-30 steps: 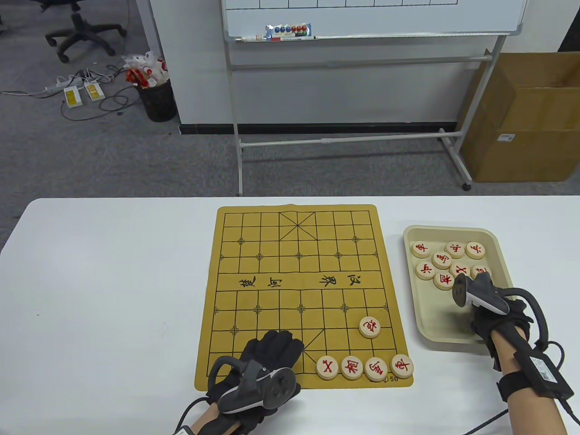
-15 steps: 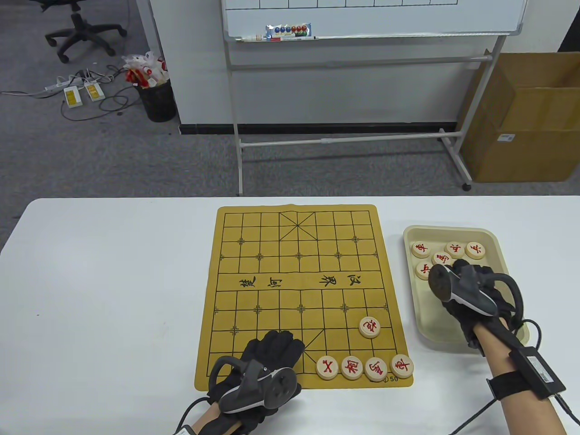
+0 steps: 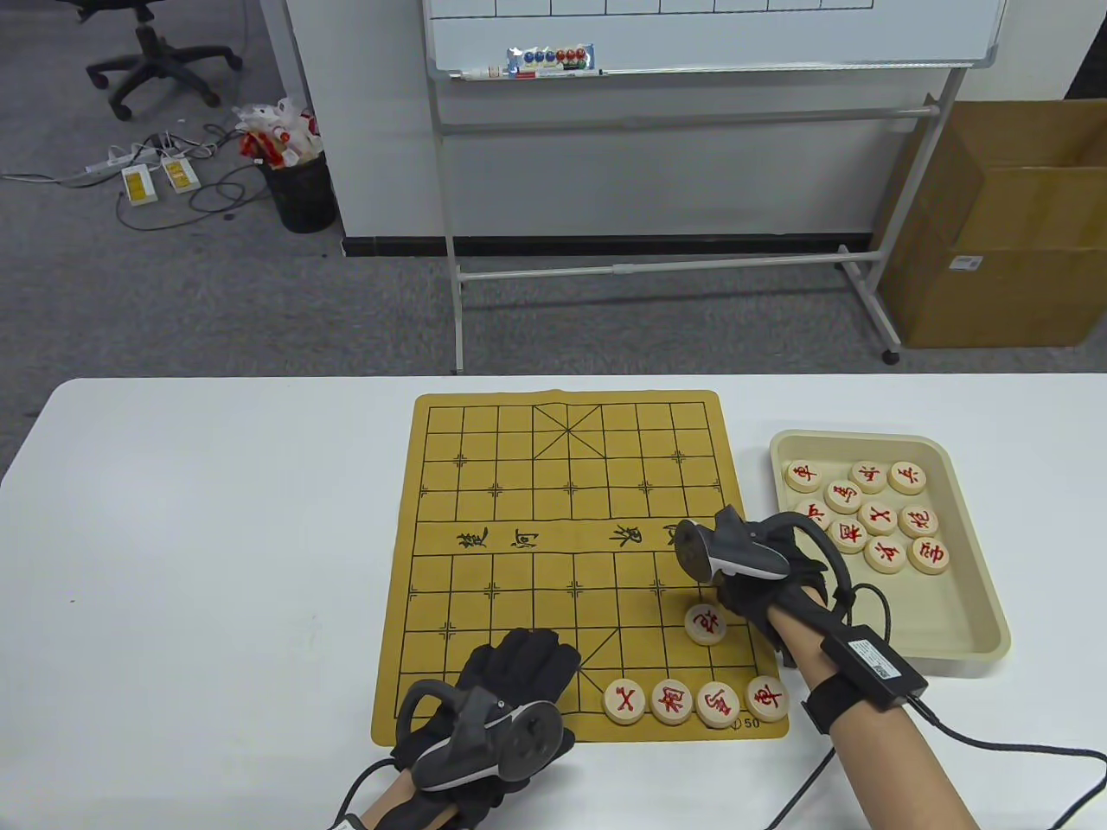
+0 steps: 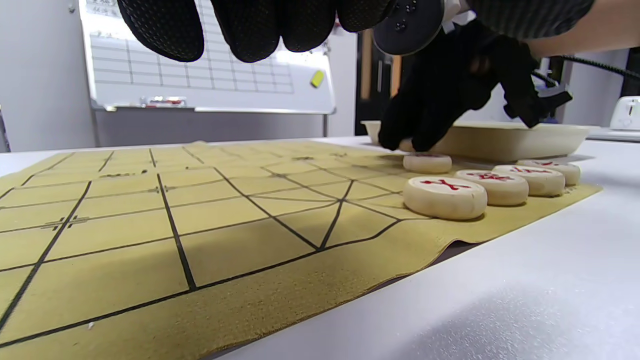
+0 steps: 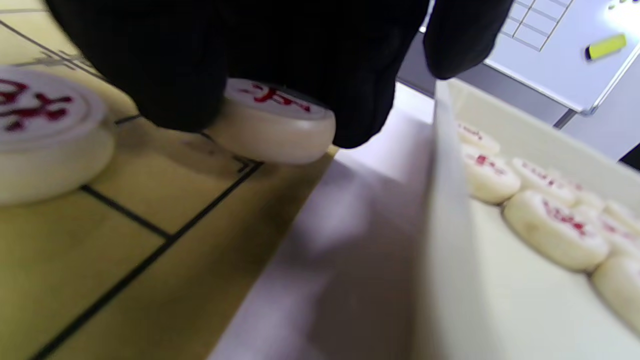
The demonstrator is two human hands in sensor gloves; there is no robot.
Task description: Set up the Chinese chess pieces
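The right hand (image 3: 761, 579) is over the right edge of the yellow chess mat (image 3: 519, 519), just near the river band, with its fingers curled down around a red-lettered wooden piece (image 5: 272, 120). The right wrist view shows that piece gripped between thumb and fingers, its base at or just above the mat beside a marked crossing on the outermost file. That spot looks like a soldier's station, so my reading is that the piece is being set down there, held by its rim so it can be lowered flat and nudged onto the crossing.

Just near and left of the held piece sits the cannon piece (image 3: 707, 624), alone on its own crossing. Along the mat's near edge four pieces (image 3: 696, 700) stand in a row, from the right corner inward, already in back-rank order. The right half of the rank is being filled first, likely because the tray (image 3: 977, 622) of spare pieces lies just right of the mat, within short reach of the working hand. Ten or so pieces (image 3: 873, 514) remain clustered in its far half.

The left hand (image 3: 510, 683) rests on the mat's near-left part, fingers relaxed and holding nothing, probably steadying the thin mat, whose near edge lifts slightly off the white table (image 3: 216, 519) in the left wrist view.
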